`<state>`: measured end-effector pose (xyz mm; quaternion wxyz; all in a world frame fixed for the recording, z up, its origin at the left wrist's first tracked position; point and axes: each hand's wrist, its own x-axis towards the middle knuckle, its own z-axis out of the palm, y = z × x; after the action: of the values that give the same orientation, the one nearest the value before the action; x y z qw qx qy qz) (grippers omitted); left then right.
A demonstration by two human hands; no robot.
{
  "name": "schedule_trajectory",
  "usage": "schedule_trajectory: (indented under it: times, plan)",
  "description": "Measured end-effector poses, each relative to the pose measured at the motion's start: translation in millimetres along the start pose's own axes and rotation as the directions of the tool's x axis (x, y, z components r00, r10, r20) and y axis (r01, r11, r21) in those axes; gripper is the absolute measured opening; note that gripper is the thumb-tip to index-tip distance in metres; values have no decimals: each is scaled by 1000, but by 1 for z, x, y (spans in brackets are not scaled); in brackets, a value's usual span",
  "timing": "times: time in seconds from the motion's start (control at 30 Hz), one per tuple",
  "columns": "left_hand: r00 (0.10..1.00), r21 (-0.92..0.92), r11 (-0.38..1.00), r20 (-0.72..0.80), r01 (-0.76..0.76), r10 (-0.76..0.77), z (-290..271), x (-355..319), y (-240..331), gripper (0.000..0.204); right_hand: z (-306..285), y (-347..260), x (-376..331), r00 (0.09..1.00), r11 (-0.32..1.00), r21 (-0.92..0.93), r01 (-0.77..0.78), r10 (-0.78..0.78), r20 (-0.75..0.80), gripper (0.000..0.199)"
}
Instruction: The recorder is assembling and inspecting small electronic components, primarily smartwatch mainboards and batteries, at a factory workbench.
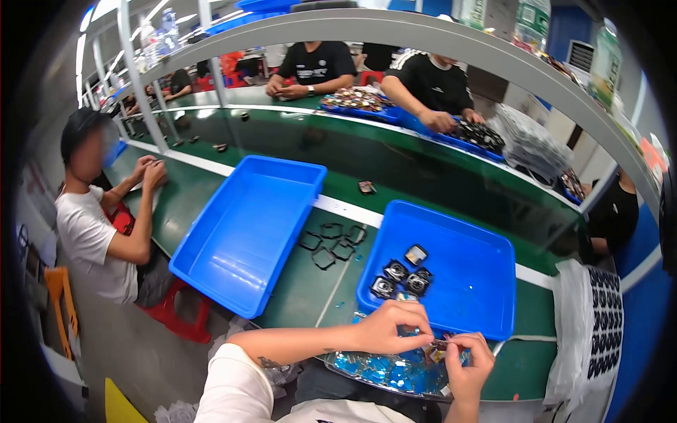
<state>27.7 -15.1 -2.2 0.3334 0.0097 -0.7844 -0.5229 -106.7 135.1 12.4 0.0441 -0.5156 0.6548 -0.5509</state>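
Both hands meet over a tray of blue film scraps (381,372), which catches peelings. Right hand (469,363) pinches a small dark part (440,345); left hand (386,328), fingers curled, picks at it. Finished parts (402,273) lie in the near blue bin (486,282); black frames (331,243) wait on the green tabletop (310,289).

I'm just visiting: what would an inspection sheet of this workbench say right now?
Surface: green bench with a white strip.
Job's things: small part pinched between left hand and right hand; blue scraps in a metal tray; dark square parts in the right blue bin.
Clutter: empty left blue bin; black frames loose between bins.
Grippers: both hands closed on the part.
Cables: nothing seen.
Surroundings: other seated workers, a bag of parts at right.
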Motion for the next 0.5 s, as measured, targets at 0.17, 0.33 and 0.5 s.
schedule_trajectory:
  times: [0.17,0.33,0.5]
  plan:
    - [994,42,993,-12,-107,108,-3,1,3,11,5,-2,-6,1000,1000,-4,-18,18,-15,7]
    - [995,57,993,14,-101,101,-2,2,-4,14,2,-12,-3,981,996,-12,-93,93,172,7]
    - [990,-70,989,51,132,-129,0,0,0,14,-4,1,-6,966,956,156,-249,233,116,16]
